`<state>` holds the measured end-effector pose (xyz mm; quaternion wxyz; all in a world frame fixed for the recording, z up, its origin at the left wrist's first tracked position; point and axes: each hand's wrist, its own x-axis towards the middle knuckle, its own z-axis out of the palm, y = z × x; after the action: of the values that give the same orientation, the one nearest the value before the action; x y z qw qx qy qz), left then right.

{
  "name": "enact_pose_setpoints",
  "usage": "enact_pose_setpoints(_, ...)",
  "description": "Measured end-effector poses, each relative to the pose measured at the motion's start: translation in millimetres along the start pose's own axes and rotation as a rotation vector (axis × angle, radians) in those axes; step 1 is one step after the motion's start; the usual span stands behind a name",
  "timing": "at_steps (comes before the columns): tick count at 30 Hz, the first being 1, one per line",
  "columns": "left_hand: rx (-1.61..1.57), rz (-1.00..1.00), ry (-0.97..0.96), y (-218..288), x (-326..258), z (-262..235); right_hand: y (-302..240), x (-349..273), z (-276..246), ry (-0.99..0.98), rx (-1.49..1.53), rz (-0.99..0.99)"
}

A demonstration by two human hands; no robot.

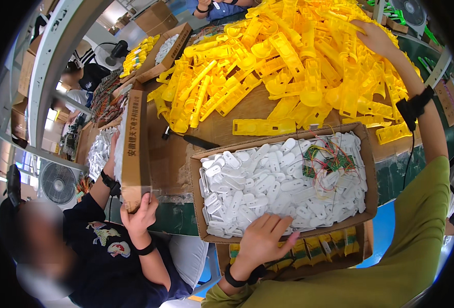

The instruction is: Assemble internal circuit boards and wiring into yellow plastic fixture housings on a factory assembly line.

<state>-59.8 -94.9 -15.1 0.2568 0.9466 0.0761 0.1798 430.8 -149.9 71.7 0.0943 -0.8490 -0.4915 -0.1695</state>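
My left hand rests at the near rim of a cardboard box, fingers loosely bent over small white plastic pieces and thumb apart; nothing shows in its grip. Circuit boards with thin coloured wires lie on the white pieces at the box's right. Stretched out to the far right, my right hand has its fingers closed at the end of a long yellow plastic casing on a large heap of such casings. Its fingertips are partly hidden there.
Under the box sits another cardboard box with yellow casings. A black-handled tool lies behind the box. At left, a co-worker's hand touches a tilted cardboard box. Another person sits across. A metal post rises at left.
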Motion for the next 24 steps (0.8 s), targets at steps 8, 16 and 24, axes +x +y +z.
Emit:
enact_pose_setpoints(8, -0.020, 0.027, 0.007, 3.0, 4.2, 1.0, 0.2, 6.0, 74.4, -0.015, 0.131, -0.078)
enact_pose_setpoints(16, -0.010, 0.018, 0.022, 0.1, 1.0, 1.0, -4.3, -34.2, 0.8, 0.026, -0.036, -0.053)
enact_pose_setpoints(24, 0.020, 0.020, 0.065, 2.0, -3.0, 0.0, -77.0, -116.9, -17.9, -0.026, 0.458, -0.082)
